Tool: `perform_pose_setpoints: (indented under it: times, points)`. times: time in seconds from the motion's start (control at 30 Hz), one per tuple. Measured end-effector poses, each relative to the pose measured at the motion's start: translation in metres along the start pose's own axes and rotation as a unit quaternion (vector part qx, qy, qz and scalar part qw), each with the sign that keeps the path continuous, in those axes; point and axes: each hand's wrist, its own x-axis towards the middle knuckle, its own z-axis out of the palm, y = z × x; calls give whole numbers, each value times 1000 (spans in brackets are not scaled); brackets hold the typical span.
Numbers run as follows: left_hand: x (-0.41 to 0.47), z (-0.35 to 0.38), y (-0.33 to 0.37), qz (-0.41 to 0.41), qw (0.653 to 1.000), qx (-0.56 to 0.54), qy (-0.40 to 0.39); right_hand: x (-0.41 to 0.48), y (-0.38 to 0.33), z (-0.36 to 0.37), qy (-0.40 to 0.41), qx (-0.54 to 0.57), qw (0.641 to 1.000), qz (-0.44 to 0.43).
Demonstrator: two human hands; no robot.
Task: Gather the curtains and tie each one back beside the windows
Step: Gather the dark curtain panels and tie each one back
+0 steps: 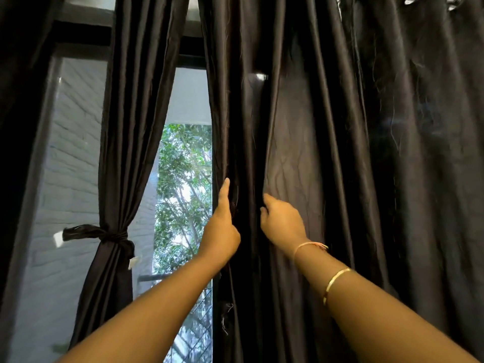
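A dark loose curtain [301, 132] hangs in folds across the middle and right. My left hand [222, 226] grips its left edge, thumb pointing up along the hem. My right hand [280, 221] pinches a fold of the same curtain a little to the right, its fingers hidden inside the fold. At the left a second dark curtain [131, 121] is gathered and bound at mid height by a knotted dark tie-back [110, 235].
A window [183, 179] shows between the two curtains, with green trees outside and a grey brick wall [70, 158] at the left. A dark window frame bar [83, 30] crosses the top left. More dark curtain fabric [432, 153] fills the far right.
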Motion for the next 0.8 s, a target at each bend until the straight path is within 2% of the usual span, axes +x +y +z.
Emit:
perform_pose_setpoints:
  times: [0.07, 0.23, 0.3, 0.4, 0.47, 0.53, 0.6, 0.67, 0.73, 0.8]
  points:
    - [1, -3, -13, -5, 999, 26, 18, 5, -23, 11, -8, -8, 999, -50]
    - [9, -23, -47, -12, 1000, 3, 23, 20, -82, 27, -16, -12, 988, -153]
    - [11, -33, -57, -1, 999, -9, 46, 24, -104, 29, -19, -10, 983, -185]
    - [12, -45, -69, -41, 992, -54, 103, 20, -131, 34, -14, 1, 975, -222]
    - [10, -49, -77, -40, 992, -71, 99, 15, -138, 37, -10, 18, 972, -236]
    - [9, -47, -79, -13, 996, -50, 77, 13, -131, 41, 4, 36, 972, -231]
    - [9, -42, -72, -22, 995, -62, 70, 12, -109, 45, 11, 25, 980, -199]
    - [11, -32, -67, -11, 998, -9, 54, 10, -76, 48, 0, -32, 989, -147]
    - [10, -19, -64, -12, 995, 63, 72, 6, -38, 46, -17, -86, 992, -85]
    - [7, -7, -57, -24, 993, 70, 90, 4, -8, 41, -16, -98, 995, -29]
